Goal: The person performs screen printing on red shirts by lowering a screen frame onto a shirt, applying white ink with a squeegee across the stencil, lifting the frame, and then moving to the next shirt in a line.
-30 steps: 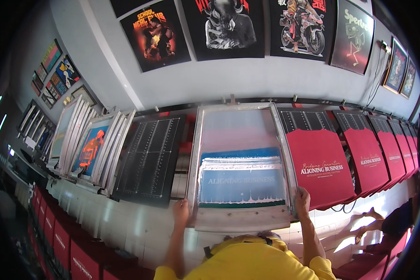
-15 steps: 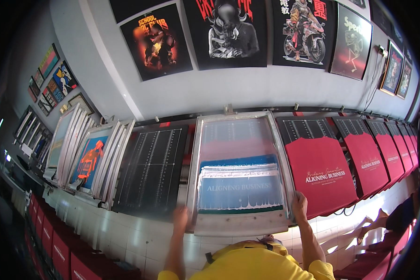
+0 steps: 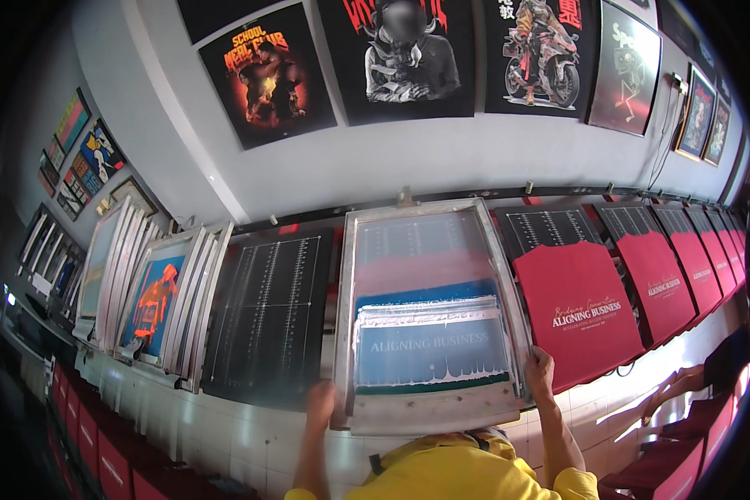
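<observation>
A screen-printing frame (image 3: 432, 413) with pale metal sides lies in front of me, its far end by the wall rail. Its mesh has a blue stencil area (image 3: 429, 360) with pale lettering. White ink (image 3: 429, 312) is smeared in a band across the blue and drips along its near edge. Through the mesh a red shirt (image 3: 425, 265) shows on the black board beneath. My left hand (image 3: 322, 402) is closed at the near left corner of the frame, slightly blurred. At the near right side, my right hand (image 3: 540, 372) is closed round the frame's edge.
Red printed shirts (image 3: 582, 292) lie on a row of boards to the right. To the left is a bare black board (image 3: 262, 312) with white grid marks, then several stacked screens (image 3: 154, 292). More red shirts (image 3: 133, 454) line the lower left. A person's arm (image 3: 679, 387) shows at far right.
The near end of the screen frame and both my hands sit slightly lower in the picture, nearer to me. The view has shifted a little. Both hands keep their hold.
</observation>
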{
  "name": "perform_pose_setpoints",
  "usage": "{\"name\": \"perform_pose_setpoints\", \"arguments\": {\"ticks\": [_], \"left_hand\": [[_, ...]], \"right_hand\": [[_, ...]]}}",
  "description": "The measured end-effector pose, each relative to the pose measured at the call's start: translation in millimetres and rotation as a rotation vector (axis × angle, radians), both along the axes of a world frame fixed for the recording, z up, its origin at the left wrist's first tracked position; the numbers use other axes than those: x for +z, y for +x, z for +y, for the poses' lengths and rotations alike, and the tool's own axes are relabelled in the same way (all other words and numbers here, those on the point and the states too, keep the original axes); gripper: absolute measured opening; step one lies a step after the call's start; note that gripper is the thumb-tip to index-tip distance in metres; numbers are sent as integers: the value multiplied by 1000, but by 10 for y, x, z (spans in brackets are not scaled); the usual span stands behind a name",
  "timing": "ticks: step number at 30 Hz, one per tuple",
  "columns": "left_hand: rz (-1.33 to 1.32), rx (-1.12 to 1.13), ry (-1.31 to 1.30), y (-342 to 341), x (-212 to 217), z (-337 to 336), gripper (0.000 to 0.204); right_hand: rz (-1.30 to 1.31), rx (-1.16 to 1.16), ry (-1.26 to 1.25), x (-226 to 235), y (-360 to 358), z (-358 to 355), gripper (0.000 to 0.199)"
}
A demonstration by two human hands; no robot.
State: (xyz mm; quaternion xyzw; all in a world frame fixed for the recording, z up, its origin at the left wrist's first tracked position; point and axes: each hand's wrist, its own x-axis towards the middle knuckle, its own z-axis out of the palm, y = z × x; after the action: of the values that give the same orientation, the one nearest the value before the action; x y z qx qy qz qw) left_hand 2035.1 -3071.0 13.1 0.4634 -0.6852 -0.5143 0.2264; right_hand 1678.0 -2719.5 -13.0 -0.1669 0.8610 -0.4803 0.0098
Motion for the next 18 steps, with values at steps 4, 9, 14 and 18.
{"name": "perform_pose_setpoints", "arguments": {"ticks": [4,9,14,18], "left_hand": [[-59,-108,-93,90,-222,-155,22],[-30,-28,-78,-9,-109,-14,24],[-94,-46,-197,92,-287,-60,23],[-95,60,-226,-121,-138,87,34]], "right_hand": [[-20,8,-21,1,-5,-14,10],[46,-25,-91,-45,43,-79,11],[-14,-8,29,-5,29,-58,24],[83,-69,-6,-213,51,-17,28]]}}
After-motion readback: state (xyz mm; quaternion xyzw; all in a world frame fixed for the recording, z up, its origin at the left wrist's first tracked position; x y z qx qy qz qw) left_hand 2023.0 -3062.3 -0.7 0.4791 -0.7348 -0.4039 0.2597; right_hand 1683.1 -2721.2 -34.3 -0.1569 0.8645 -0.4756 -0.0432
